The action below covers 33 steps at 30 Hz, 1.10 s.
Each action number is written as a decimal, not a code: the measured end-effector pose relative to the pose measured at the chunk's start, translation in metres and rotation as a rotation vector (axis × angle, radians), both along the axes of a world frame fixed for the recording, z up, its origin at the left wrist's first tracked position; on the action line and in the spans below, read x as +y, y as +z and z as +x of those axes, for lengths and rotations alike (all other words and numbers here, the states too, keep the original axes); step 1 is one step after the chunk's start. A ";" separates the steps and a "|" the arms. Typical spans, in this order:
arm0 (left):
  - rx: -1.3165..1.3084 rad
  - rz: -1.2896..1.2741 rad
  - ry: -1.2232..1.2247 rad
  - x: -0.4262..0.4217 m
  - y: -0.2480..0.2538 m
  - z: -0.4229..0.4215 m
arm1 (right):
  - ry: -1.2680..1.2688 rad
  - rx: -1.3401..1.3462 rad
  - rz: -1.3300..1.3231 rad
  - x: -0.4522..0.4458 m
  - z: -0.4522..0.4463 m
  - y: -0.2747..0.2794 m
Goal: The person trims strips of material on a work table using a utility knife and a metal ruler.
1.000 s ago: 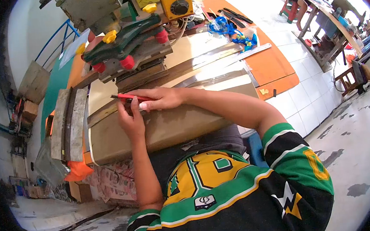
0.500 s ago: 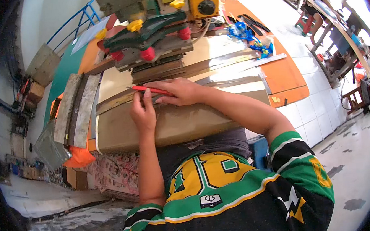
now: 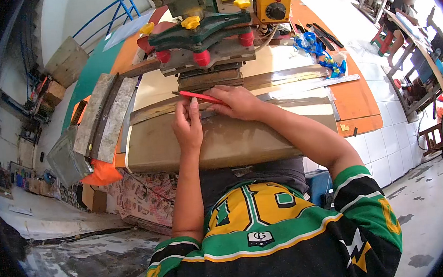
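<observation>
A slim red pen-like tool (image 3: pixel 202 96) with a dark pointed tip lies in my right hand (image 3: pixel 235 104), its tip pointing left. My right fingers are closed round its rear end. Just below the tool is my left hand (image 3: pixel 187 125), upright, with thumb and fingers drawn together by its shaft. Whether they pinch anything small cannot be seen. Both hands are over the front of a brown padded board (image 3: pixel 222 143). Behind them stands a press with a dark green clamp plate (image 3: pixel 200 33), yellow knobs and red feet.
A yellow control box (image 3: pixel 272 5) sits beside the press. Metal bars (image 3: pixel 95 114) lie at the left, above an orange bag (image 3: pixel 102 173). Blue wrapping (image 3: pixel 308 44) and a steel ruler (image 3: pixel 331 82) lie at the right. Another person (image 3: pixel 401 12) sits at a far bench.
The whole view has shifted, so the bench and hands appear farther right. Both hands keep nearly the same pose around the red tool.
</observation>
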<state>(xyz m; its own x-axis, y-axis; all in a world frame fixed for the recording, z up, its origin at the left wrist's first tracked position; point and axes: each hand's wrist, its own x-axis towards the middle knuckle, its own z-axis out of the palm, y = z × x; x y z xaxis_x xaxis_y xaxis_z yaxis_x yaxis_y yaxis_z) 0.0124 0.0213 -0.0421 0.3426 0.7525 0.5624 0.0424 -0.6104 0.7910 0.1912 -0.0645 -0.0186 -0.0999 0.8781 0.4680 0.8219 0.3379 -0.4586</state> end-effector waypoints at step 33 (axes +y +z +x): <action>0.020 -0.060 -0.342 0.005 -0.014 -0.001 | 0.060 0.030 0.262 0.006 0.020 -0.008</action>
